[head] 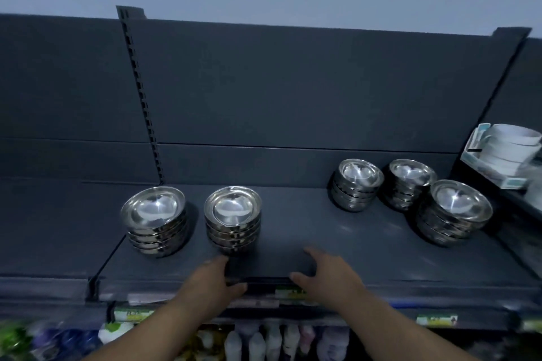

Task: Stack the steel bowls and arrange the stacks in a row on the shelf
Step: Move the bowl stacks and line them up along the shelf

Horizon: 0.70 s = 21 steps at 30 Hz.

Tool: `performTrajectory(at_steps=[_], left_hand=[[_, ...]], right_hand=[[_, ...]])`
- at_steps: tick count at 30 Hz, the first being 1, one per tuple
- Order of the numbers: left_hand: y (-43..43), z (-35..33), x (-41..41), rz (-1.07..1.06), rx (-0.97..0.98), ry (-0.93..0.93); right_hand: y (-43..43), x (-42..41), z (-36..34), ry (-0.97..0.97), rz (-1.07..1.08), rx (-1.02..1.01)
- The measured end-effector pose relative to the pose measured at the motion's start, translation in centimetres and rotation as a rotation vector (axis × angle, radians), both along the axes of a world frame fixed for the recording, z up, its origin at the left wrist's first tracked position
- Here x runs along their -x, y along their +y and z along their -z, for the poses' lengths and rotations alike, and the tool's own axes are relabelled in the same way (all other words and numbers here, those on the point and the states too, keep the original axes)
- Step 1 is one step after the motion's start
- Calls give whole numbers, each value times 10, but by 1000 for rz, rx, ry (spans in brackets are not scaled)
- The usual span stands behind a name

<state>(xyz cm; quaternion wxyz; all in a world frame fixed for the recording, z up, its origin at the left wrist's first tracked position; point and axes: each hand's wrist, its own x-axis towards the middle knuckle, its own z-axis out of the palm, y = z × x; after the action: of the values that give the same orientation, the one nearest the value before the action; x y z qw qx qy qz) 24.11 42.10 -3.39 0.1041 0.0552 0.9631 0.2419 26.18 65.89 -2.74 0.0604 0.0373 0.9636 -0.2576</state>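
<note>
Right now both your hands sit at the front lip of the dark grey shelf (293, 226), neither gripping anything. Your L hand (212, 280) lies palm down w/ fingers relaxed and apart. Its tips are just beside the base of the second stack (232, 221), at the hand's 12 o'clock; can't tell if they touch it. Your R hand (327, 272) lies flat too, fingers spread on the bare shelf top, thumb at the front edge, well apart from the bowls.

Five stacks of steel bowls stand upright on the shelf, open side up. The far-left stack (154, 220) is at 10 o'clock from your L hand, near the second stack w/ a gap between. The other three cluster at 1–2 o'clock from your R hand. The third stack (356, 184) and fourth stack (410, 183) stand near the back panel (293, 91). The fifth stack (454, 212) is fwd of the fourth, at its 4 o'clock; contact unclear.

At the frame's 3 o'clock, white bowls (511, 146) sit in a box on the next bay. Price tags (437, 320) line the edge below; the goods under them are too blurred to tell.
</note>
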Motion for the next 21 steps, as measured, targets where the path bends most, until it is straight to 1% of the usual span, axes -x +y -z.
performTrajectory(at_steps=[5,12,17,21], left_hand=[[81,-8,-29,55,-36,86],[212,-20,-50,167,-87,168],[286,-24,-43,222,-126,185],[325,-23,-22,263,-149,189]], right_hand=[[79,-46,-4,25,52,-29],[203,-96,-12,53,200,-18],[274,-102,-21,60,272,-41],[308,-88,-25,47,324,-39]])
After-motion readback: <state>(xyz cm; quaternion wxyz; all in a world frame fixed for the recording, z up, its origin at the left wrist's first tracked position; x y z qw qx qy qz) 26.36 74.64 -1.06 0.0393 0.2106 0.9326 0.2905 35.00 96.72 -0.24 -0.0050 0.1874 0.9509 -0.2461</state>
